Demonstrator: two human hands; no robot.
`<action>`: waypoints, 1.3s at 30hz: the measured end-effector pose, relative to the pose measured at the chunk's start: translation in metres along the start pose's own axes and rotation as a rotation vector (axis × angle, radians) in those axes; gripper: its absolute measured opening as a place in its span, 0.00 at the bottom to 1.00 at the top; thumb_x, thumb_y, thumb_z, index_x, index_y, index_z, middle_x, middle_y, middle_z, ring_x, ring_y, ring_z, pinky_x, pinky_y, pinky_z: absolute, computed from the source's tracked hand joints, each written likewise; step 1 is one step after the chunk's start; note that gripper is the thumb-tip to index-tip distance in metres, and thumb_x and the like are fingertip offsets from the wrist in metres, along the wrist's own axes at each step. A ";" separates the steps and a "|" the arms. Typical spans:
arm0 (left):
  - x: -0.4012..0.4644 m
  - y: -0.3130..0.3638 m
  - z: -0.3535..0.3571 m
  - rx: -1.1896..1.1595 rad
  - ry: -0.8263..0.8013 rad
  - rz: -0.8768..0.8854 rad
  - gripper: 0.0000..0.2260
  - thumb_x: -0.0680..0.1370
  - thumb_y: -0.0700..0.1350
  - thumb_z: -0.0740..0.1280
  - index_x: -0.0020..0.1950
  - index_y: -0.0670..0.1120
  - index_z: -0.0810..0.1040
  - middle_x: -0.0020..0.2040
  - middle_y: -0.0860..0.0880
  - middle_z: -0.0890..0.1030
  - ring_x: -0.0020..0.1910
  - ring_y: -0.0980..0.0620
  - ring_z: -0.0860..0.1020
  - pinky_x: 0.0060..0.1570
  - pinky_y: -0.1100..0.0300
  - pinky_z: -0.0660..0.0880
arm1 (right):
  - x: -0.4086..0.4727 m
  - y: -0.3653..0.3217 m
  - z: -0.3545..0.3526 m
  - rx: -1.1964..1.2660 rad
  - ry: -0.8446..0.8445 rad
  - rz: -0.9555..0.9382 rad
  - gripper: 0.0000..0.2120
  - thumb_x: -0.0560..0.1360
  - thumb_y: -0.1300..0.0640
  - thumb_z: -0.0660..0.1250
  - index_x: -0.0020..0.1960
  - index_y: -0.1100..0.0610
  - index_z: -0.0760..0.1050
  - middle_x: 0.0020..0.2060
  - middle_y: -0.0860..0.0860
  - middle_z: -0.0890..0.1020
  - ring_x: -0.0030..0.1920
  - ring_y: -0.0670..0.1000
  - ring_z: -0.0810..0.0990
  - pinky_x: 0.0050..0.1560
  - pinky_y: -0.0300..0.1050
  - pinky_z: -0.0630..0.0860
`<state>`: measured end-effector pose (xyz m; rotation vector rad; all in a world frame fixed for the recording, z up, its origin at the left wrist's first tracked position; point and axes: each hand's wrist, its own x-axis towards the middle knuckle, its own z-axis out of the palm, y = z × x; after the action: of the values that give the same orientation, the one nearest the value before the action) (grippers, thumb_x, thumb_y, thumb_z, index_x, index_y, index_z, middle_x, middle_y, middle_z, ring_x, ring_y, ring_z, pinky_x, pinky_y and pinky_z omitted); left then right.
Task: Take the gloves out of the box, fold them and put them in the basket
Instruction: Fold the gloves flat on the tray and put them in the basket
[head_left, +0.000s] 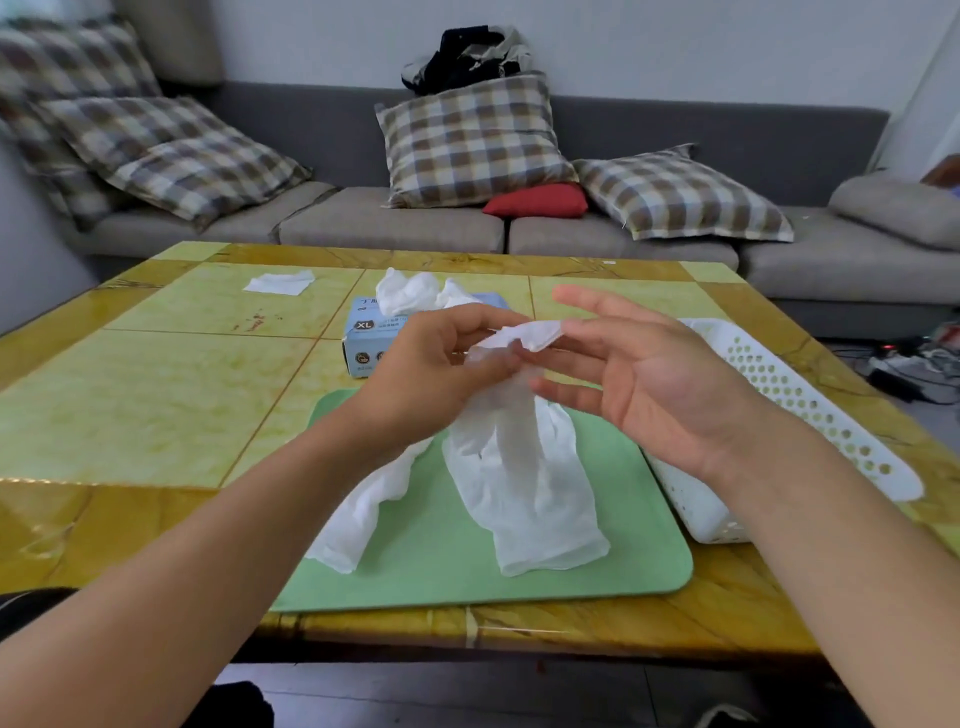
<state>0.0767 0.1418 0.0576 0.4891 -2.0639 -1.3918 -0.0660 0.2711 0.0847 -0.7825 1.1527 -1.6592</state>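
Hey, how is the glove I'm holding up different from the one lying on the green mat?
The held glove hangs upright from the left hand, whose grip pinches its top, with its lower end on the green mat; the second glove lies slack on the mat, untouched. The held glove is spread fairly open; the second glove is bunched and partly hidden by the left forearm. Both are thin, white and translucent.

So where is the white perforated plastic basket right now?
The white perforated plastic basket sits on the table's right side in the head view, right beside the green mat, partly behind the right hand.
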 end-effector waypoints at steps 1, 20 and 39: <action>-0.001 -0.001 0.001 -0.075 0.009 -0.047 0.08 0.81 0.39 0.68 0.57 0.45 0.83 0.49 0.47 0.86 0.46 0.49 0.84 0.48 0.58 0.81 | 0.001 -0.001 -0.006 -0.082 0.053 -0.039 0.21 0.78 0.66 0.67 0.69 0.57 0.71 0.54 0.58 0.85 0.55 0.58 0.85 0.51 0.48 0.84; -0.005 0.015 -0.012 -0.242 -0.215 -0.339 0.22 0.73 0.57 0.69 0.63 0.48 0.80 0.51 0.49 0.86 0.45 0.52 0.83 0.43 0.58 0.78 | 0.004 0.013 -0.028 -0.195 0.030 0.108 0.19 0.74 0.59 0.70 0.62 0.65 0.80 0.56 0.61 0.85 0.57 0.58 0.84 0.56 0.51 0.81; 0.003 -0.003 -0.008 -0.103 -0.261 -0.511 0.14 0.80 0.51 0.67 0.58 0.43 0.83 0.48 0.45 0.87 0.39 0.51 0.84 0.33 0.62 0.79 | 0.019 0.024 -0.027 -0.276 0.118 0.397 0.11 0.77 0.60 0.71 0.57 0.65 0.81 0.46 0.59 0.86 0.42 0.55 0.86 0.43 0.47 0.84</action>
<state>0.0797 0.1331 0.0576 0.8749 -2.1438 -1.9330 -0.0879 0.2600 0.0526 -0.5796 1.5330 -1.2441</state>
